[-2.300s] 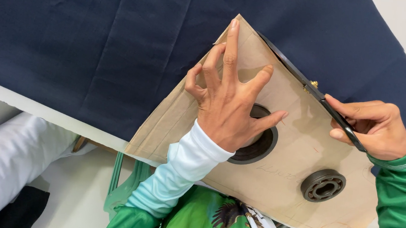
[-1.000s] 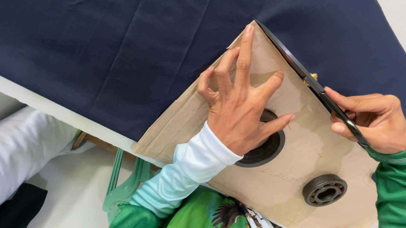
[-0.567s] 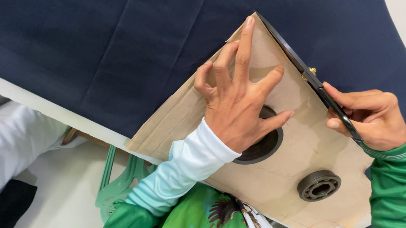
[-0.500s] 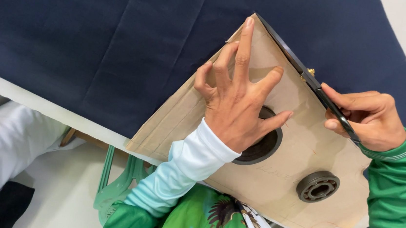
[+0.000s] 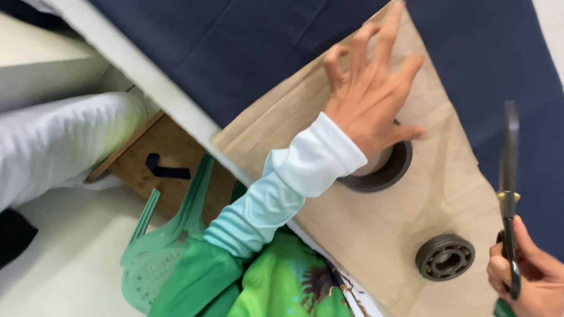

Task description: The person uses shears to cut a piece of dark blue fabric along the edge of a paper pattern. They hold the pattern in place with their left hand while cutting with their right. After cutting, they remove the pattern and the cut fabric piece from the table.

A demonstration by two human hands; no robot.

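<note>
Tailoring or garment-cutting workshop, as seen from my seat: dark navy cloth (image 5: 191, 28) spread across a white cutting table (image 5: 134, 64); brown paper pattern (image 5: 393, 209) laid on it, weighted with a metal bearing (image 5: 445, 258) and a dark ring (image 5: 379, 174); scissors (image 5: 509, 192) in my right hand (image 5: 533, 282); green plastic chair (image 5: 165, 250) beneath

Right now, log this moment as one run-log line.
left hand: fingertips on brown paper pattern | right hand: holds scissors, lifted off navy fabric | weights: ring, bearing
</note>
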